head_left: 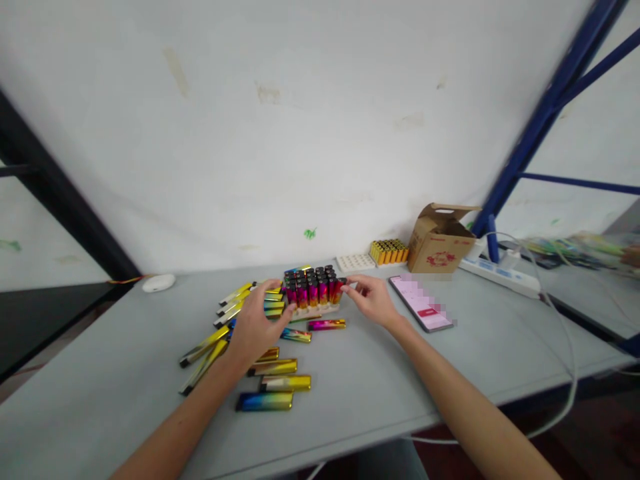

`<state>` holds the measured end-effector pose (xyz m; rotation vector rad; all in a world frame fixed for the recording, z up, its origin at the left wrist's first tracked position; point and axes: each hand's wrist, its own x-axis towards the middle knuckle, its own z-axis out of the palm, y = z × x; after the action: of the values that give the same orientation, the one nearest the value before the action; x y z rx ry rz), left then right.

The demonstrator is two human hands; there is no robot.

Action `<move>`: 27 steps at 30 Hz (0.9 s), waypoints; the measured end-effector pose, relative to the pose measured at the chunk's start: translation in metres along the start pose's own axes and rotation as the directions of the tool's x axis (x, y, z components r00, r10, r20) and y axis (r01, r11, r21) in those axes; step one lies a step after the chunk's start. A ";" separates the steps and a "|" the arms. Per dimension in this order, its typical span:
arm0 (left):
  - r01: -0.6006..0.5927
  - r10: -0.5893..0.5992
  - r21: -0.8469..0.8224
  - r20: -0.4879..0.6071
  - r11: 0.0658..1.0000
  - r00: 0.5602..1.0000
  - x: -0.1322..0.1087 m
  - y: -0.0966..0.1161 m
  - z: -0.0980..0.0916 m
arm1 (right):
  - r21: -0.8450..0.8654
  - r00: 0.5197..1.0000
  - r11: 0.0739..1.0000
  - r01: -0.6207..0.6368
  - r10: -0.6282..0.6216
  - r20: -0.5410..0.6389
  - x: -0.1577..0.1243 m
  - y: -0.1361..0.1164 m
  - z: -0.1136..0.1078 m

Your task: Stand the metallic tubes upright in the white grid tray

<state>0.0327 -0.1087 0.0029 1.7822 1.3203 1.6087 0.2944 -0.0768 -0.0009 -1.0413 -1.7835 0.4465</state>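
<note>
A pale holder (315,311) stands near the wall, filled with upright pink-to-orange shiny lighter-like tubes (313,291) with black tops. My right hand (373,298) pinches one such tube (340,287), slightly tilted, at the holder's right end. On the left side, my left hand (257,323) curves beside the holder, thumb and fingers apart; I see nothing held in it. A loose pink tube (327,325) lies in front of the holder. Yellow tubes (286,383) and a blue-and-yellow tube (265,401) lie near my left forearm, which partly hides others.
Behind are a white holed tray (356,262) and a block of orange tubes (389,252). An open cardboard box (440,241) and a phone (420,303) stand and lie at right, near a power strip (500,273) with a trailing cable. A white oval device (159,283) lies at left.
</note>
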 end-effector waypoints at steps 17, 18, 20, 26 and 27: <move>-0.247 0.021 0.524 0.399 0.815 0.917 0.005 -0.046 -0.003 | -0.311 0.980 0.950 0.007 0.055 0.189 0.010 0.023 -0.026; -0.243 0.016 0.520 0.403 0.819 0.915 0.005 -0.046 -0.002 | -0.357 0.980 0.934 -0.030 0.097 0.172 0.011 0.029 -0.032; -0.241 0.012 0.511 0.410 0.825 0.912 0.006 -0.046 -0.002 | -0.413 0.971 0.909 -0.052 0.143 0.193 0.013 0.041 -0.043; -0.247 0.022 0.501 0.413 0.829 0.910 0.005 -0.048 -0.002 | -0.308 0.873 0.940 0.149 0.021 0.487 0.011 0.052 -0.042; -0.250 0.026 0.500 0.412 0.829 0.911 0.005 -0.048 -0.003 | -0.348 0.878 0.923 0.167 0.021 0.477 0.011 0.050 -0.037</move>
<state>0.0119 -0.0823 -0.0319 2.4294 1.5708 0.8894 0.3481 -0.0456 -0.0123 -1.1927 -2.4149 0.3290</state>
